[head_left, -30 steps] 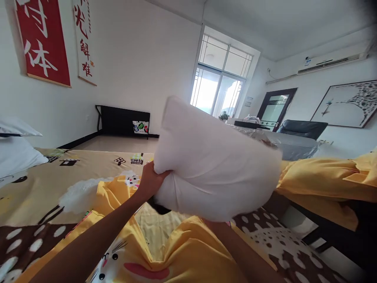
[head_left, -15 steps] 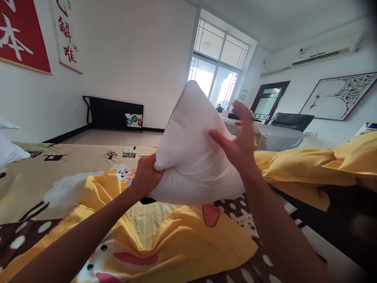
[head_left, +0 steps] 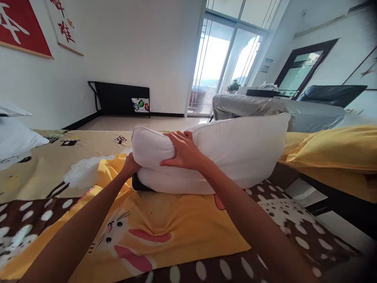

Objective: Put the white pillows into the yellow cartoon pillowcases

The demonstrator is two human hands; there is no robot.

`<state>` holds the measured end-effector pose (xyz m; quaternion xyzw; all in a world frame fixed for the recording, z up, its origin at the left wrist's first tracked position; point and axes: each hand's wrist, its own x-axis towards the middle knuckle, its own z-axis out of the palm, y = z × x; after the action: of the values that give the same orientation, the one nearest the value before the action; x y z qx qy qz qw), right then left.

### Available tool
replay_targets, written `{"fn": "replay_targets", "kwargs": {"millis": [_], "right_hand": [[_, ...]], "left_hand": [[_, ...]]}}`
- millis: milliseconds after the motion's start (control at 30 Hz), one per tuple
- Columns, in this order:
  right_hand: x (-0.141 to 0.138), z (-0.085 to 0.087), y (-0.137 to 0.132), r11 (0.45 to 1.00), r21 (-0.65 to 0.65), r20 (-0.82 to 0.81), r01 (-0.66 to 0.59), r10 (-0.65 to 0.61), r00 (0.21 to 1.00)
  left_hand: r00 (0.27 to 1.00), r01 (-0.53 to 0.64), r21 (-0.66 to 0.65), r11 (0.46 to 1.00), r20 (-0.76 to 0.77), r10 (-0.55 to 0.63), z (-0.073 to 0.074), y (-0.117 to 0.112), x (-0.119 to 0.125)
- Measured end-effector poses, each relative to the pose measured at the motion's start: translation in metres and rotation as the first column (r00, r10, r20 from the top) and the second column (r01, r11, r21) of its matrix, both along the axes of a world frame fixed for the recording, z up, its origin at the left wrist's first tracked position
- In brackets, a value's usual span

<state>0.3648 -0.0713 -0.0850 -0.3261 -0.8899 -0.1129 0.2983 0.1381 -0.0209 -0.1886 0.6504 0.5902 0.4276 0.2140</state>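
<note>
A white pillow (head_left: 235, 153) lies lengthwise on the bed, over a yellow cartoon-print pillowcase (head_left: 165, 228). My left hand (head_left: 130, 164) grips the pillow's near-left corner, fingers closed on the fabric. My right hand (head_left: 182, 151) lies on top of the pillow near its left end, fingers spread and pressing down into it. A dark object (head_left: 138, 184) shows under the pillow's left end, mostly hidden.
The bed sheet (head_left: 44, 177) is beige and brown with cartoon prints. Two white pillows (head_left: 14, 137) lie at the far left. A yellow cover (head_left: 332, 151) lies on the right beside a dark gap. A covered sofa (head_left: 265, 106) stands beyond.
The pillow has come down from upright in the air to lying flat on the bed. My right hand moved from its side onto its top. The camera tilted down.
</note>
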Motion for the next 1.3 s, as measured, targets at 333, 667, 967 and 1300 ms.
{"fn": "replay_targets", "kwargs": {"millis": [333, 667, 967, 1300], "right_hand": [[0.0, -0.004, 0.076, 0.994, -0.075, -0.168, 0.081, -0.093, 0.981], [0.066, 0.037, 0.079, 0.938, -0.347, -0.57, -0.017, -0.196, 0.798], [0.109, 0.062, 0.066, 0.877, -0.467, -0.635, -0.111, -0.245, 0.732], [0.103, 0.078, 0.039, 0.875, -0.482, -0.573, 0.056, -0.363, 0.735]], "left_hand": [[0.872, 0.462, -0.245, 0.853, 0.303, -0.385, -0.022, -0.017, -0.041], [0.965, 0.233, -0.087, 0.968, -0.104, -0.242, -0.008, -0.049, 0.006], [0.944, 0.182, 0.071, 0.981, -0.292, -0.154, 0.039, -0.09, 0.022], [0.915, 0.376, -0.216, 0.901, 0.24, -0.324, 0.05, -0.108, 0.012]]}}
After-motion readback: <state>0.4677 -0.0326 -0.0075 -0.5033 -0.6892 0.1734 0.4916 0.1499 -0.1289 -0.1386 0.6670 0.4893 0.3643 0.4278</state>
